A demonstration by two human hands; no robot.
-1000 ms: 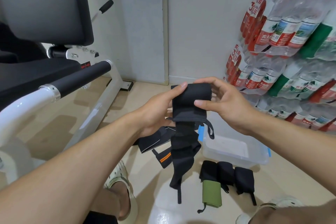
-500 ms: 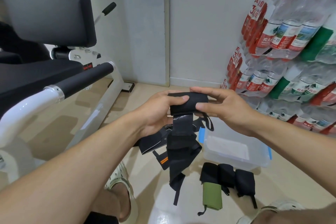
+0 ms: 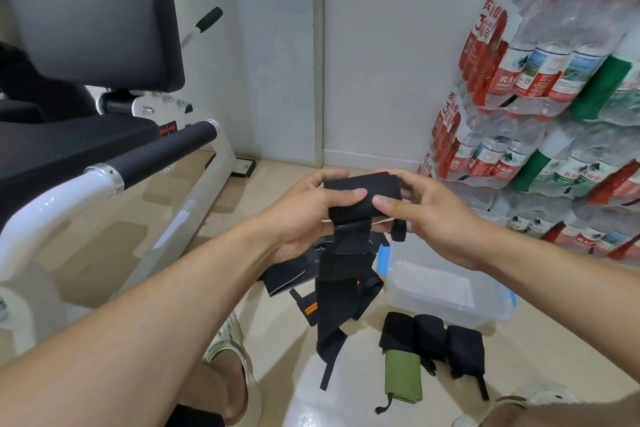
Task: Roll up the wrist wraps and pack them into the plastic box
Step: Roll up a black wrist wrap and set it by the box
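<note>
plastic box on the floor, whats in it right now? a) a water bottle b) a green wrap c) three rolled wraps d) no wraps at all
d: the plastic box shows no wraps inside; the three rolled wraps and the green wrap lie on the floor in front of it, and both hands hold another wrap above.

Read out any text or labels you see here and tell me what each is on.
"农夫山泉": red labels on the water bottles
"3" with Chinese characters too blurred to read: red pack wrap
Red sticker on the gym machine: too small to read
Wrist wrap and plastic box: no text seen
</note>
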